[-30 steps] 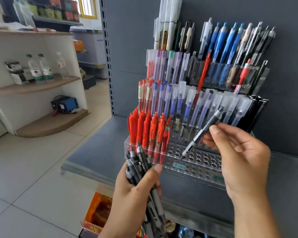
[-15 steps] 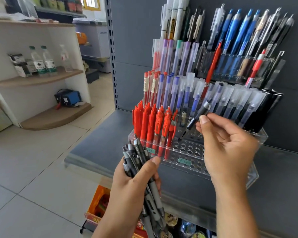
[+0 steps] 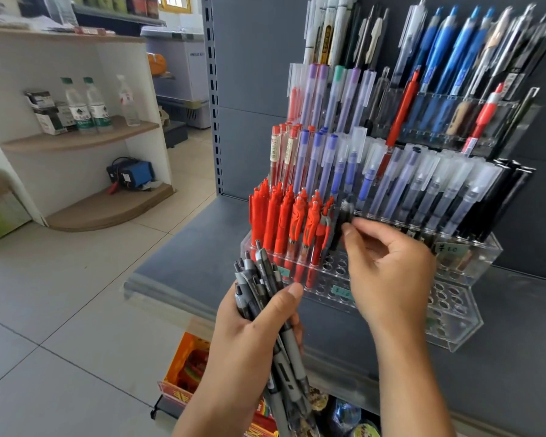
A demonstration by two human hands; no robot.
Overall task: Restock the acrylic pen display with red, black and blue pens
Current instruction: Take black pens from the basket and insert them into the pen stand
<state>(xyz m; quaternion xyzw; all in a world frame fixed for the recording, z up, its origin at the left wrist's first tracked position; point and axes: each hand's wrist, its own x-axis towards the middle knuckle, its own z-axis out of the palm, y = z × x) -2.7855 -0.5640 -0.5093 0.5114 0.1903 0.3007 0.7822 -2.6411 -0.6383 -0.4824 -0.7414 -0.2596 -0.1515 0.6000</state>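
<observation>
While the view runs from the shop floor across to the shelf wall, each thing lies thus:

Corner shelf: white unit far left, with water bottles on its middle board and a blue device below.

Left hand: the left hand sits low and centre, thumb laid across the front, fingers curled tight round a bundle of grey-black pens.

Bundle: its clicker ends fan up just in front of the display's lower left corner; the tips run down past the wrist.

Red pens: a block of red pens fills the left holes of the front rows, upright with a slight backward lean.

Black pen: one black pen, blurred, stands just right of the red block, lower end at the holes; whether it is seated I cannot tell.

Right hand: the right hand has thumb and forefinger pinched together on that pen's upper barrel, other fingers loosely bent behind.

Display: clear acrylic pen display stands on the grey shelf, with bare holes under and right of the hand.

Upper tiers: capped blue and black pens behind, blue clickers topmost.
</observation>
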